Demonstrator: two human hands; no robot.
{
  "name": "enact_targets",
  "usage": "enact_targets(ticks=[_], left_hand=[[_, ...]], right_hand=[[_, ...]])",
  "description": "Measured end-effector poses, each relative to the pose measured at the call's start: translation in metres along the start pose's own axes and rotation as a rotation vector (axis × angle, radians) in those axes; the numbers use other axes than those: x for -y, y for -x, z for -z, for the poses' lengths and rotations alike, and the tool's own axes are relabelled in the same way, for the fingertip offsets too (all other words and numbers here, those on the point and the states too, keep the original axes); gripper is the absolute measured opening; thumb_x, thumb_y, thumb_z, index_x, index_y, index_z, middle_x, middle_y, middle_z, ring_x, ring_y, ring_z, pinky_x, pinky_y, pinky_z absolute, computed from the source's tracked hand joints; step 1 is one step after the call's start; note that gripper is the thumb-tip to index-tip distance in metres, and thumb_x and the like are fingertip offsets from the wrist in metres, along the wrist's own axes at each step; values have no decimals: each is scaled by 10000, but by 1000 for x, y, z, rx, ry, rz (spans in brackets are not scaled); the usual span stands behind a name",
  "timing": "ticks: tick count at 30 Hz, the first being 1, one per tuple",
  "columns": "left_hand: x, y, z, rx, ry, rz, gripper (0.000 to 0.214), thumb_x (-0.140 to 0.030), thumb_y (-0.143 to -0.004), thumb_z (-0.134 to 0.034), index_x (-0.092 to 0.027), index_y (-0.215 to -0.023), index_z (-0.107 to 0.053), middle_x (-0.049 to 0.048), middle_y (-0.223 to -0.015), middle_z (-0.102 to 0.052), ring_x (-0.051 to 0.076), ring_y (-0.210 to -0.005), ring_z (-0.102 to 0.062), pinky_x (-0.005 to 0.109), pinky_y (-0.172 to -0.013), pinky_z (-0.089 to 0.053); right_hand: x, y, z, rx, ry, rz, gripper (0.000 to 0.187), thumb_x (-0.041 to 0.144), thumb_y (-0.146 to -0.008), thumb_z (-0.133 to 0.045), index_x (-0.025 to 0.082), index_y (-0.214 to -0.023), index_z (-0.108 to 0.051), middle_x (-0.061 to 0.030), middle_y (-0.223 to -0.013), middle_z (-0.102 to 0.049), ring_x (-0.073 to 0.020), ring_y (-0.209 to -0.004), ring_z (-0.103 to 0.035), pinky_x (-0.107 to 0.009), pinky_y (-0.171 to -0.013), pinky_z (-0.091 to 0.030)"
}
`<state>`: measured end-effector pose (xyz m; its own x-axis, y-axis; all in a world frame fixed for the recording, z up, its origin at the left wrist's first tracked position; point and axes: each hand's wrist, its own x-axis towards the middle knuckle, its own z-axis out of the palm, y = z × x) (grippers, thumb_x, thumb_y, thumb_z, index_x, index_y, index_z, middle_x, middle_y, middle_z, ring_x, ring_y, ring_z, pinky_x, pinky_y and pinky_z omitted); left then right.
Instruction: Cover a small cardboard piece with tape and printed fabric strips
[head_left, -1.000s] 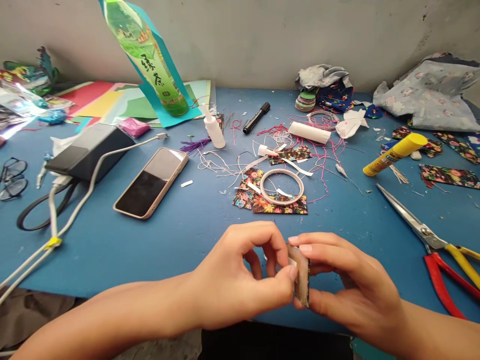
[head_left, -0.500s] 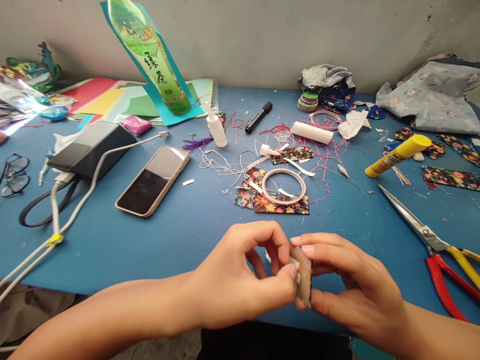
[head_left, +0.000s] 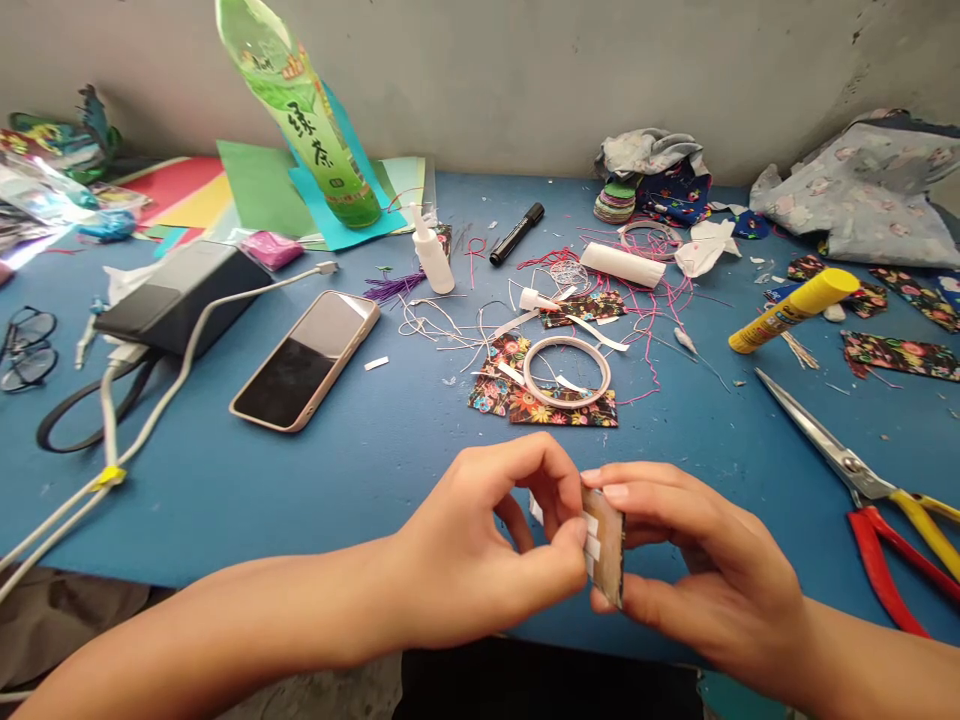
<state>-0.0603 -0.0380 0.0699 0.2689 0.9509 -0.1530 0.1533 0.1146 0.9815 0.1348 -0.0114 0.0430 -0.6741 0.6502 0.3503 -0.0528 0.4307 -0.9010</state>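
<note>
Near the front edge of the blue table (head_left: 360,470), my right hand (head_left: 697,570) grips a small brown cardboard piece (head_left: 607,550) held on edge. My left hand (head_left: 487,550) pinches its near side with thumb and fingers, at a short white strip on the cardboard's face. Both hands meet over the table's front edge. Just beyond them lies a white tape ring (head_left: 566,372) on floral fabric scraps (head_left: 555,405).
Red-and-yellow scissors (head_left: 862,480) lie at the right, with a yellow glue stick (head_left: 795,310) behind. A phone (head_left: 307,360), a power bank (head_left: 176,295) with cable, and glasses (head_left: 26,350) sit left. A green bottle (head_left: 307,120), white glue bottle (head_left: 431,255), black marker (head_left: 516,234), threads and cloth lie farther back.
My hands have stayed in place; the cardboard piece has tilted slightly and the white strip now shows more on its face. The view has shifted a little.
</note>
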Motion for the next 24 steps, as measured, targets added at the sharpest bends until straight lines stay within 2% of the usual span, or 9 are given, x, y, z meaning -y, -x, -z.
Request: enact_targets(ticks=[8,13,21,24], left_hand=[[-2,0,0,8,21,18,126,-168,-735,-628,-179,-693,-509,-32,-690,-629,81,-600,-574,167,-511,-453],[-2,1,-1,3,9,-21,128,-115,-724,-603,-181,-696,-498,-39,-670,-646,75,-592,-585,157,-513,-453],[3,-1,0,-57,-57,-105,112,-127,-726,-625,-176,-722,-525,-44,-680,-625,69,-595,-569,154,-522,-461],[2,-2,0,-20,-41,-77,108,-151,-736,-620,-179,-725,-517,-40,-665,-623,77,-594,-562,165,-522,-465]], right_hand=[[0,0,1,0,25,1,664,92,-811,-693,392,-1354,-454,-42,-1226,-572,-156,-1112,-590,-215,-784,-613],[1,0,0,10,23,0,669,90,-815,-688,397,-1359,-450,-42,-1218,-583,-162,-1099,-595,-228,-775,-618],[0,1,0,-5,38,8,689,77,-787,-709,383,-1354,-463,-48,-1227,-589,-168,-1105,-606,-225,-776,-620],[1,0,0,-27,50,13,667,87,-785,-715,377,-1339,-484,-42,-1211,-603,-160,-1098,-614,-221,-808,-607]])
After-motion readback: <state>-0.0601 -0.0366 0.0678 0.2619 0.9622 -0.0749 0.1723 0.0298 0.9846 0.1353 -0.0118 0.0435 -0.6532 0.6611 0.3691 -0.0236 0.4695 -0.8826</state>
